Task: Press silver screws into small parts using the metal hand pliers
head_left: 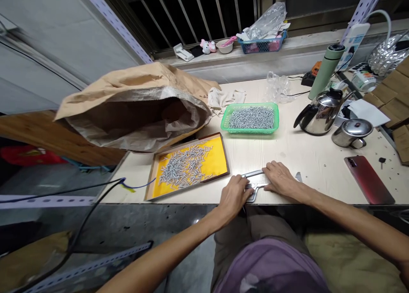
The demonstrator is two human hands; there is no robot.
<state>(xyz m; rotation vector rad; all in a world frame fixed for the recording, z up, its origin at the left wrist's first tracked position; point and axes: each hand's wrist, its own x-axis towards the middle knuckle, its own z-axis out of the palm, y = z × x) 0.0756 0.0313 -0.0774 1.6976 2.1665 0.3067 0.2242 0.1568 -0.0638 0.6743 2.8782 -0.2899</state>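
Note:
At the table's front edge, my left hand grips the left end of a flat silver metal tool. Its straight bar and bent, bracket-like lower part show between my hands; the exact kind is unclear. My right hand has its fingers closed on the tool's right end, with a pointed grey tip sticking out beyond the wrist. To the left of my hands lies a shallow tray with a yellow bottom, bearing a spread of small silver screw-like pieces. Behind, a green plastic basket holds many similar pieces.
A large brown paper sack gapes open behind the tray. On the right stand a steel kettle, a lidded steel cup and a green thermos. A red phone lies near the front edge. A cable reaches the tray's left side.

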